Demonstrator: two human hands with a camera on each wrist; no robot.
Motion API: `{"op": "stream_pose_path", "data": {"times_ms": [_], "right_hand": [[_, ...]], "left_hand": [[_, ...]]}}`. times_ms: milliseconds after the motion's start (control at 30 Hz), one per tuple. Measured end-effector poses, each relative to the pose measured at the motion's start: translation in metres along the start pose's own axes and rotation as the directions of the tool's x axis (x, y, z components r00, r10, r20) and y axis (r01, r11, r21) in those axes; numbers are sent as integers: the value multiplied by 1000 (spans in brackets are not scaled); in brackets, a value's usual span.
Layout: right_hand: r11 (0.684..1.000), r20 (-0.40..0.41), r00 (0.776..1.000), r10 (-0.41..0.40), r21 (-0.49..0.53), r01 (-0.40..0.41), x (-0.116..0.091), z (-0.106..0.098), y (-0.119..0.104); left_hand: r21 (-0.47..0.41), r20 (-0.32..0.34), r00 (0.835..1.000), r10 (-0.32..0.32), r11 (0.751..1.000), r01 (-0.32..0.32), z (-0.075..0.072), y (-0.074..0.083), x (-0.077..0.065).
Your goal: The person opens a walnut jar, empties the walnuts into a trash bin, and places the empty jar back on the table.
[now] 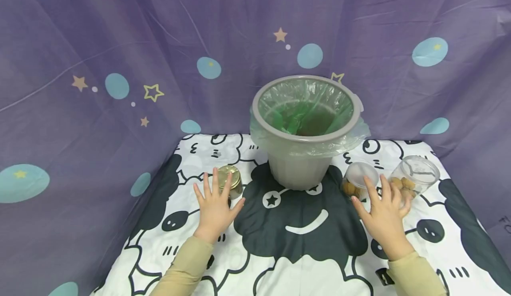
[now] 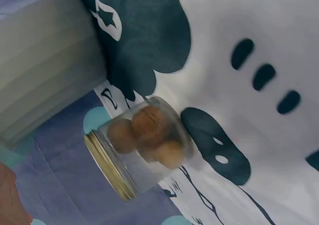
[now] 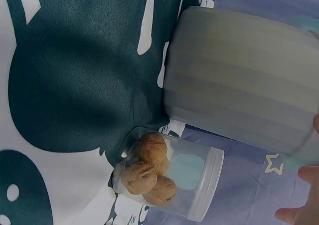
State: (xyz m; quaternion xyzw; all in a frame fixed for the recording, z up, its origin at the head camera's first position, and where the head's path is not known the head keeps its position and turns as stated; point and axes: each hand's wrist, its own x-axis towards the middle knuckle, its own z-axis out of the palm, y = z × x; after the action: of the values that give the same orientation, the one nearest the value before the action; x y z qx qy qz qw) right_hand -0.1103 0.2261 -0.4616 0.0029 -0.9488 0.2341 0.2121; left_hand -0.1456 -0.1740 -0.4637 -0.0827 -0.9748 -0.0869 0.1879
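Note:
My left hand point(image 1: 215, 214) is spread with straight fingers, its fingertips overlapping a small clear jar point(image 1: 236, 191) with a gold lid in the head view. Several brown walnuts point(image 2: 149, 125) show inside that jar in the left wrist view. On the right, my right hand point(image 1: 384, 222) has its fingers spread and slightly bent in front of two clear jars. One of them, a white-lidded jar point(image 1: 361, 171), holds walnuts point(image 3: 142, 177). Beside it a wider clear jar point(image 1: 419, 171) also contains walnuts point(image 1: 403, 183). Neither hand grips anything.
A grey trash bin point(image 1: 301, 169) with a green plastic liner point(image 1: 307, 114) stands at the back centre, between the jars. Under everything lies a black-and-white cartoon cloth point(image 1: 303, 238). A purple curtain point(image 1: 239, 16) with stars and blue ovals hangs behind and at the sides.

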Motion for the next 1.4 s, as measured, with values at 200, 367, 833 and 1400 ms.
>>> {"op": "stream_pose_path", "data": {"times_ms": [200,367,833,1400], "right_hand": [[1000,20,1000,-3,15,3,-1,1,-5],[999,83,996,14,33,-17,-4,3,-7],[953,372,925,72,249,-174,-16,32,-10],[909,398,917,29,372,-190,-17,67,-44]], "left_hand": [[-123,-19,998,-60,991,57,6,-12,1],[-226,11,991,-135,965,134,14,-21,3],[-450,239,909,-341,791,415,43,-33,11],[-586,280,860,-426,634,505,77,-42,27]]}}
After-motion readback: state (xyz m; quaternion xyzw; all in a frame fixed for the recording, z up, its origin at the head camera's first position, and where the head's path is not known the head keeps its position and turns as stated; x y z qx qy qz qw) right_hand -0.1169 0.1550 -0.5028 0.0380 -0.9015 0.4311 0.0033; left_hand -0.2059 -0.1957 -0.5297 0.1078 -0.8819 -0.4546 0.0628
